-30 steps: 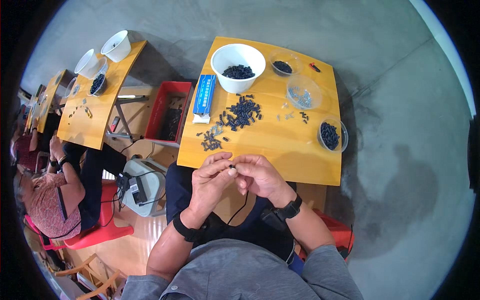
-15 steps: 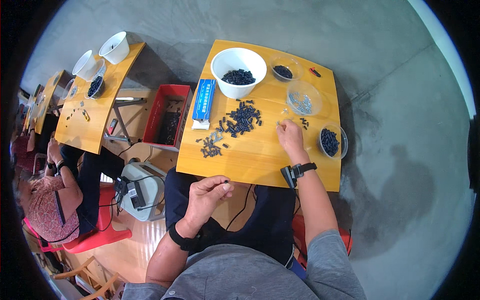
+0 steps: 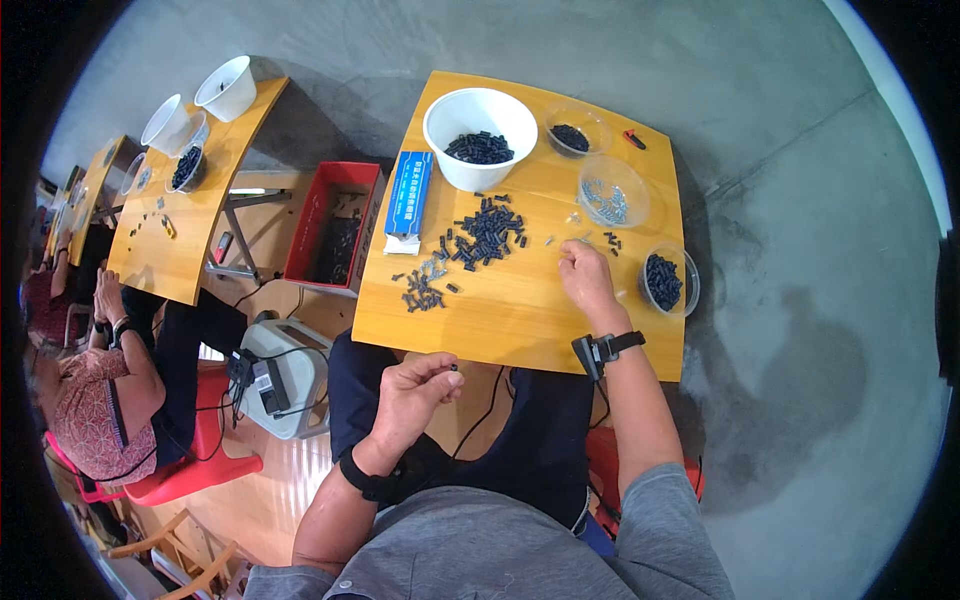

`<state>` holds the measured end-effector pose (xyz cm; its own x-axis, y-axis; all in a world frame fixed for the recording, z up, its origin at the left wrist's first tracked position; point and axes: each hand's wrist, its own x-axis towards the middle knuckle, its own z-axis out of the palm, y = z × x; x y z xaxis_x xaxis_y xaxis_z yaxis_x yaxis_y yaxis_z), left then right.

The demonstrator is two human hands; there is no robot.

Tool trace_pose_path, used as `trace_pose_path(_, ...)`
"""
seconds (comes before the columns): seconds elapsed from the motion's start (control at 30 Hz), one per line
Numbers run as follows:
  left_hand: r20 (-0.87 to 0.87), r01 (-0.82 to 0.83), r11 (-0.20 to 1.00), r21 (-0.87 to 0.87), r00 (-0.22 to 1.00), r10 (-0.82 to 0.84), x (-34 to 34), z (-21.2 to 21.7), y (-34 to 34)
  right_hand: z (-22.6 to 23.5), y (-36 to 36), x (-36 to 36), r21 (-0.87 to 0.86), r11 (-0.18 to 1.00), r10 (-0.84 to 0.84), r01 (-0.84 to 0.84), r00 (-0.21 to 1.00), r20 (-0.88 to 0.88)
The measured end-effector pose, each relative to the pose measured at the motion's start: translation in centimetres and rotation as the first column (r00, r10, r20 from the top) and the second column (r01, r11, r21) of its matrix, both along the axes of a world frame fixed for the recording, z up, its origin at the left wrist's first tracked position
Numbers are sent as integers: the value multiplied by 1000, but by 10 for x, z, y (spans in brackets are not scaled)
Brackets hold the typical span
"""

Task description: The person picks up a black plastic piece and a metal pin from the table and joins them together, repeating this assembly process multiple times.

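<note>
A smooth grey concrete floor [image 3: 780, 200] fills the upper and right parts of the frame, evenly lit, with a soft dark shadow at the right. A yellow wooden desk [image 3: 520, 310] stands in the upper middle. A second wooden desk [image 3: 190, 250] of the same kind runs along the upper left. Between them sits a red crate [image 3: 320, 190] on a metal frame. A red chair [image 3: 200, 470] stands at the lower left, on pale wooden flooring [image 3: 270, 500].

Near worktop [image 3: 520, 310]: one white bowl [image 3: 480, 135], three clear cups [image 3: 612, 190], one blue box [image 3: 408, 205], one red clip [image 3: 634, 139], small black parts [image 3: 487, 232] too many to count. One red crate [image 3: 335, 225] alongside.
</note>
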<state>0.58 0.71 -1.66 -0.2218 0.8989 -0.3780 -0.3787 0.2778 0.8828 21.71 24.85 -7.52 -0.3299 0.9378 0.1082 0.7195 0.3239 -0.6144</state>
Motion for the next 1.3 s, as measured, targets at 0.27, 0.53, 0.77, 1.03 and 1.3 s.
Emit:
trace_pose_path(0.27, -6, 52, 998, 22, 999, -52, -4, -2, -5, -2, 18, -16, 105, 994, 13, -16, 999, 33)
trace_pose_path(0.53, 33, 20, 999, 35, 999, -21, -9, -4, -7, -3, 21, -10, 40, 999, -11, 11, 1000, -3)
trace_pose_path(0.77, 4, 65, 998, -5, 998, -65, -8, -3, -4, -14, 23, 7, -54, 996, -71, 67, 995, -73)
trace_pose_path(1.03, 16, 80, 997, 26, 997, -80, -7, -1, -6, -1, 22, -8, 54, 998, -37, 35, 998, 41)
trace_pose_path(1.3, 20, 59, 998, 12, 998, -59, -6, 6, -8, -16, 23, -11, 137, 990, -18, -13, 974, 224)
